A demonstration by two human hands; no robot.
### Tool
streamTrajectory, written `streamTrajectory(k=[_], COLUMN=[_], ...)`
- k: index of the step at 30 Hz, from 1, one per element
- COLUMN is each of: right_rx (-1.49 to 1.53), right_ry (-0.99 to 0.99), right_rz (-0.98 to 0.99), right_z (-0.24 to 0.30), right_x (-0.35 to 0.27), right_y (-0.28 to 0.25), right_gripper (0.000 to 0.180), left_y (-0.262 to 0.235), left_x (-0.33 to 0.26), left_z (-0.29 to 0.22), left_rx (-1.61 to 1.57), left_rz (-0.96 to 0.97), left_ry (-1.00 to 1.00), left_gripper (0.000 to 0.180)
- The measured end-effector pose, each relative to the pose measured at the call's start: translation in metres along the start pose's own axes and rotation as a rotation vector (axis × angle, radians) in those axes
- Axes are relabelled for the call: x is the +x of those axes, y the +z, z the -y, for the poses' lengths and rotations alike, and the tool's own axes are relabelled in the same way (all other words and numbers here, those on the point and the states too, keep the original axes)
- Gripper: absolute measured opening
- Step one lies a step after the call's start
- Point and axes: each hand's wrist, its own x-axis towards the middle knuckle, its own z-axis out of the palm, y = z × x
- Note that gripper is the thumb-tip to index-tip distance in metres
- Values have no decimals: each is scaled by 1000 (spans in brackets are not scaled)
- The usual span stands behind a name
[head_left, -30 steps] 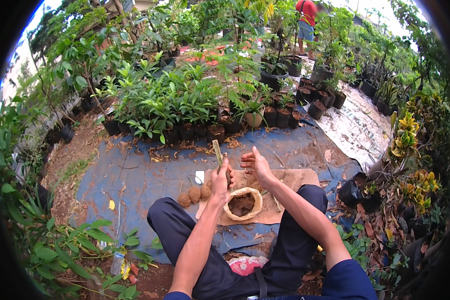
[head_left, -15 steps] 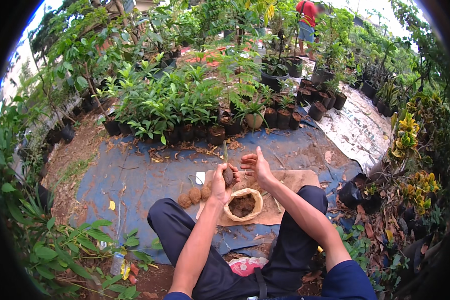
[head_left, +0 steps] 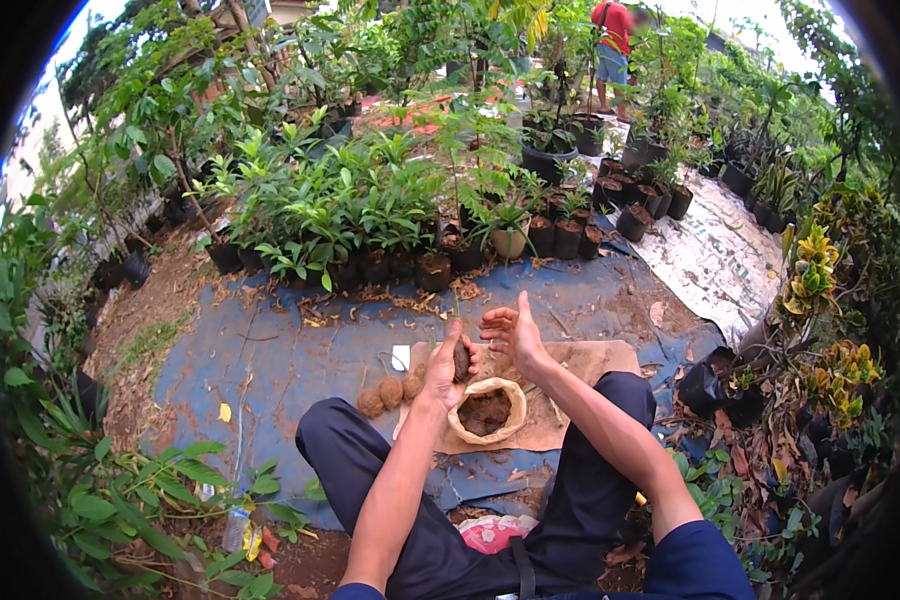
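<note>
My left hand is closed around a dark brown ball of soil, with a thin green stem sticking up from it. Close by on the right, my right hand is held up open with its fingers spread, apart from the ball and holding nothing. Below both hands stands a pale bag with a rolled rim, containing dark, crumbly soil. Several brown, fibrous balls lie in a row left of the bag, some with thin stems.
Under the bag is a brown sheet on a blue tarp. A small white card lies near the balls. Potted seedlings line the tarp's far side. My bent knees flank the bag. A person in red stands far back.
The soil ball and its stem have shifted slightly right in my left hand, whose thumb now points up along it. My right hand has barely moved.
</note>
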Motion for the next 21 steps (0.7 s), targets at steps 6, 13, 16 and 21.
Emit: streamTrajectory(k=[6,13,16,21], right_rx=[0,-16,-33,-52], right_ry=[16,19,30,53], right_rz=[-2,31,27,46], right_z=[-2,-1,0,-1], right_x=[1,1,1,0], right_y=[0,0,0,1], right_gripper=[78,76,73,70], left_y=[-5,8,1,-2], left_x=[-1,-3,-4,-1], left_z=[-5,-5,-9,-10], left_rx=[41,-145,-260,-351], left_rz=[119,97,115,101], left_ry=[47,117,0,-46], left_gripper=[34,24,25,32])
